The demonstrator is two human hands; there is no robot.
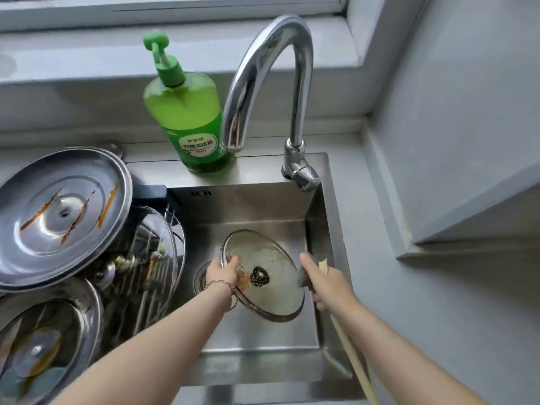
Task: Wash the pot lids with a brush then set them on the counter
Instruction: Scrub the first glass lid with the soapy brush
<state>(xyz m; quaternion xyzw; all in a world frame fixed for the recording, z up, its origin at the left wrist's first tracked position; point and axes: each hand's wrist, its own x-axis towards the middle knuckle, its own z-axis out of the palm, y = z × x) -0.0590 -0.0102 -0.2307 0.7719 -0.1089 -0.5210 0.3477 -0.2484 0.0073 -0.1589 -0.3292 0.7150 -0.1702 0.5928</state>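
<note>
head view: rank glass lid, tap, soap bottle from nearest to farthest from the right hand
1. glass lid, in the sink, just left of the right hand
2. tap, at the sink's back right rim
3. soap bottle, on the back rim, left of the tap

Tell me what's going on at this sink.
A person is washing a glass pot lid over the sink. The left hand holds the lid tilted by its rim; the right hand grips a long-handled brush, bristles at the lid's right edge. No water visibly runs from the tap. More lids sit stacked at the left.
</note>
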